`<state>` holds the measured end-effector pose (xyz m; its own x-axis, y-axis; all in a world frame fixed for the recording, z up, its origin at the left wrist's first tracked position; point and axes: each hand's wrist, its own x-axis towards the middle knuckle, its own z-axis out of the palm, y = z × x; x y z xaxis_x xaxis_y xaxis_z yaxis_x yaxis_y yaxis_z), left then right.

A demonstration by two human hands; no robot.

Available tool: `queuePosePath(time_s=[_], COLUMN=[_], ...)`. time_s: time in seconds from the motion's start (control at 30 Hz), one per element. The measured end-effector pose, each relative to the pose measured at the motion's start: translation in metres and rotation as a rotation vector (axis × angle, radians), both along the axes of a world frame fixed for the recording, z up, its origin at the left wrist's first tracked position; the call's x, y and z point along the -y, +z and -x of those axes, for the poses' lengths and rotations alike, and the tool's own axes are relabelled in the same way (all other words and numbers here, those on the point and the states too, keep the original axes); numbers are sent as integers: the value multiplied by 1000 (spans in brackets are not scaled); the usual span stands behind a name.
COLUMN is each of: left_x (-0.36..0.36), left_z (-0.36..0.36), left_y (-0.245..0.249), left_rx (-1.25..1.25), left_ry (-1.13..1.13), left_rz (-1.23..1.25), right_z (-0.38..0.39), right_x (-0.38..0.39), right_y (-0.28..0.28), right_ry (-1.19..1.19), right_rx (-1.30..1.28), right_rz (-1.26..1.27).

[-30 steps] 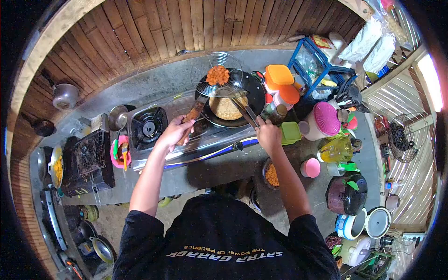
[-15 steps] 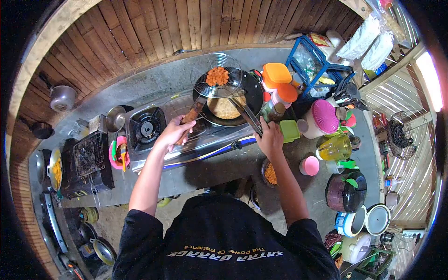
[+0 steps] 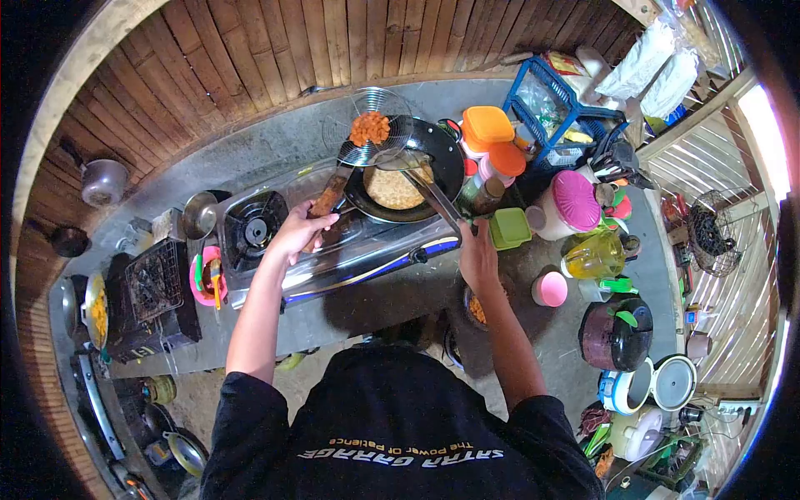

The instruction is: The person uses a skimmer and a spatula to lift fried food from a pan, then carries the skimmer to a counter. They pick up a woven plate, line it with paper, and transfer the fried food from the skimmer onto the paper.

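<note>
My left hand (image 3: pixel 296 235) is closed round the wooden handle (image 3: pixel 331 193) of a round wire skimmer (image 3: pixel 338 148). A heap of orange-brown fried cubes (image 3: pixel 369 128) lies in the skimmer, which is held over the far left rim of a black wok (image 3: pixel 447 150). Bubbling, foamy oil (image 3: pixel 392 192) fills the bottom of the wok. In my right hand (image 3: pixel 478 257) is the handle of a metal spatula (image 3: pixel 439 202), and its blade reaches over the oil close to the skimmer. Below my right forearm, a bowl of orange pieces (image 3: pixel 476 310) is partly hidden.
The wok stands on the right side of a gas stove (image 3: pixel 287 287); the left burner (image 3: pixel 257 229) has nothing on it. Plastic tubs (image 3: pixel 487 127), a green container (image 3: pixel 510 228), a jug of yellow oil (image 3: pixel 598 257) and a blue rack (image 3: pixel 542 108) crowd the right. A pink dish (image 3: pixel 206 292) sits left.
The skimmer with the cubes has shifted left relative to the wok. My right hand still grips the spatula over the oil. The whole view has moved slightly.
</note>
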<state>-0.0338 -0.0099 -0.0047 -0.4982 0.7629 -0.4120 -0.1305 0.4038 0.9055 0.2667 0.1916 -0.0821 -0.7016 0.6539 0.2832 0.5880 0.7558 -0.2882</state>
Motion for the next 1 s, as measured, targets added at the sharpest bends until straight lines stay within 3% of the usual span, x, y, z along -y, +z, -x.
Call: queuePosePath(time_s=[0.2, 0.6, 0.8, 0.9, 1.0], left_x=[0, 2, 2, 1, 2], left_z=[-1, -1, 0, 2, 0], left_y=[-4, 3, -4, -8, -8], left_rx=[-10, 72, 57, 58, 65], left_ry=[17, 13, 7, -4, 23], left_rz=[2, -32, -27, -42, -39], right_z=[8, 13, 11, 12, 14], right_x=[6, -1, 2, 4, 3], right_y=[2, 4, -2, -3, 6], right_ry=[-73, -84, -138, -176, -71], right_rx=[79, -33, 152, 90, -11], right_rz=[65, 85, 169, 167, -173])
